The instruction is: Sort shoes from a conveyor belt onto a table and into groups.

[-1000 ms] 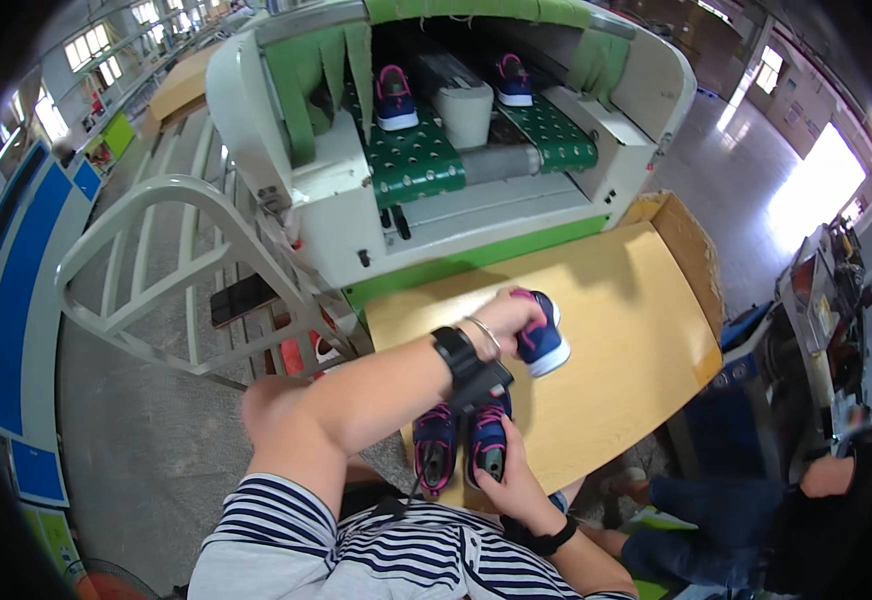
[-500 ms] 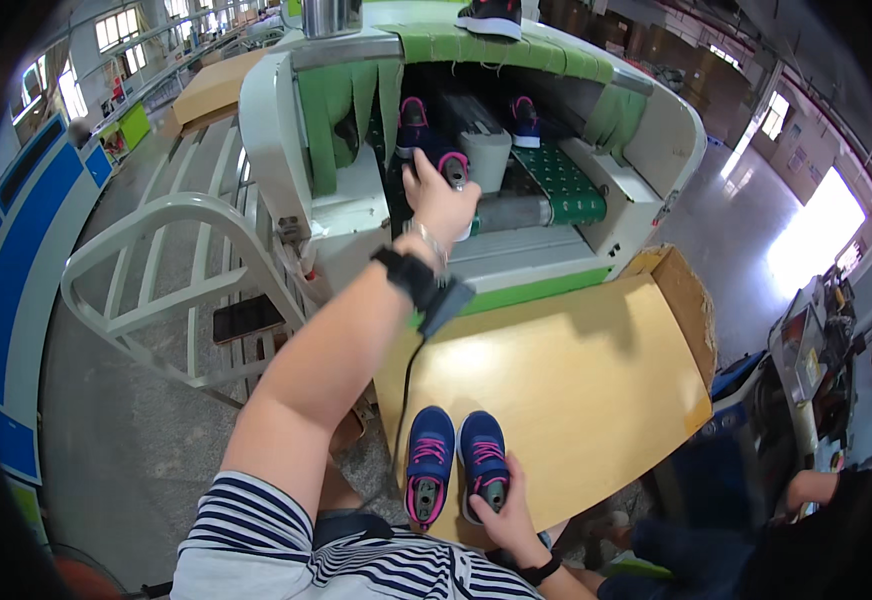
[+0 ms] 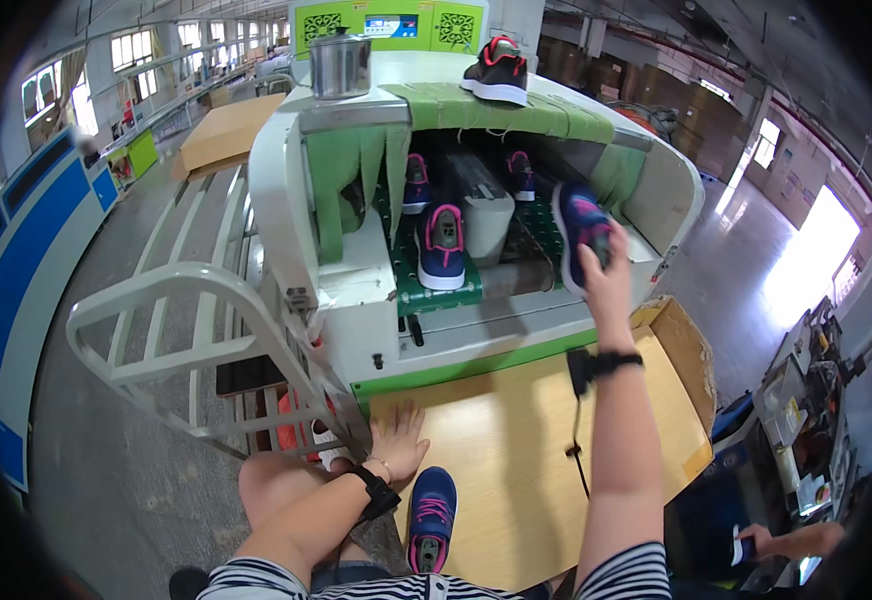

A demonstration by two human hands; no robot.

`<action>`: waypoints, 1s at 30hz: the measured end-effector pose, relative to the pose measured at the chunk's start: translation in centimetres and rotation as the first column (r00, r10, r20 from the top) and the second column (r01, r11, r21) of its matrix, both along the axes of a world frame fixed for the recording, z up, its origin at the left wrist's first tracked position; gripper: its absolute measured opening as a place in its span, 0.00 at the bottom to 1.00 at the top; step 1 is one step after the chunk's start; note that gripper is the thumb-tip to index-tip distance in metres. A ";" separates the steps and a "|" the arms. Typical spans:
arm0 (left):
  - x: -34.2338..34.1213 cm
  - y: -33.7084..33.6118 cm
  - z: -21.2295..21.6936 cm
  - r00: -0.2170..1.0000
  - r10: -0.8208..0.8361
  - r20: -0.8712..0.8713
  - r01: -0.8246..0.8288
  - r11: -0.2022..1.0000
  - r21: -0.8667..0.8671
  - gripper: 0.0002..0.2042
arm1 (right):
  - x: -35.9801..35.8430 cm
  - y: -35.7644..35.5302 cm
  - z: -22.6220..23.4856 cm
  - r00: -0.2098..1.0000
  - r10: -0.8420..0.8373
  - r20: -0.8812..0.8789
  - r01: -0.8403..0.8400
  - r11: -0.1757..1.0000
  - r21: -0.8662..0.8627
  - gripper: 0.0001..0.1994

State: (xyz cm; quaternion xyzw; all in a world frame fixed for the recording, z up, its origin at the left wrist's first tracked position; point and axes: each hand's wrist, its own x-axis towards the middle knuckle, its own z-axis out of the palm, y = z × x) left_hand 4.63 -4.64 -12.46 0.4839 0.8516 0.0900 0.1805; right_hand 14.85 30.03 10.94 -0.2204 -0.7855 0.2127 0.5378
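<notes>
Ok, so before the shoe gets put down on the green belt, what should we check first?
1. Right hand has a firm hold on the blue and pink shoe: ok, fingers wrap it.
2. Free spot on the right green belt under the shoe: cannot tell, the shoe and hand hide it.
3. Left belt: not ok for another one just there, a blue shoe with a pink inside already sits near its front end.
4. Left hand out of the way: ok, it rests flat on the wooden table.
5. Next shoe ready: ok, one blue shoe lies on the table beside the left hand.
</notes>
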 end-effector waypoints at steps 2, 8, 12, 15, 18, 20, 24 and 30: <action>0.1 0.0 0.2 0.999 0.005 0.052 -0.004 1.000 -0.006 0.35 | -2.7 2.9 -1.9 0.985 -0.073 0.157 0.096 0.984 -0.148 0.38; -0.7 -1.4 -0.1 0.997 0.044 0.060 -0.041 0.998 -0.052 0.35 | -5.0 -11.4 -8.2 0.983 -0.099 0.158 0.092 0.994 0.052 0.36; -0.4 -0.4 0.1 1.000 0.006 0.029 -0.005 0.999 -0.045 0.36 | 3.9 -22.9 -16.5 0.769 0.486 0.414 -0.390 0.871 -0.298 0.32; -0.6 -0.6 0.2 0.998 0.028 -0.057 -0.026 0.999 0.034 0.35 | 9.2 -27.0 -17.8 0.626 0.692 0.359 -0.396 0.679 -0.618 0.28; -0.6 -0.4 -0.1 0.998 0.018 -0.059 -0.017 1.000 0.018 0.35 | 11.9 -26.5 -17.2 0.587 0.757 0.286 -0.381 0.571 -0.728 0.27; -0.5 -0.2 0.1 0.999 0.012 -0.052 -0.012 1.000 0.000 0.35 | 12.6 -24.7 -16.9 0.666 0.676 0.315 -0.332 0.647 -0.687 0.28; -0.6 -0.4 0.2 0.999 0.020 -0.037 -0.021 1.000 -0.020 0.35 | 12.0 -15.9 -16.6 0.842 0.152 0.518 0.011 0.954 -0.298 0.35; -0.1 -0.9 0.6 0.999 0.017 -0.030 -0.019 0.998 -0.054 0.36 | 16.9 -2.7 -16.0 0.477 -0.127 0.870 0.559 0.807 -0.189 0.42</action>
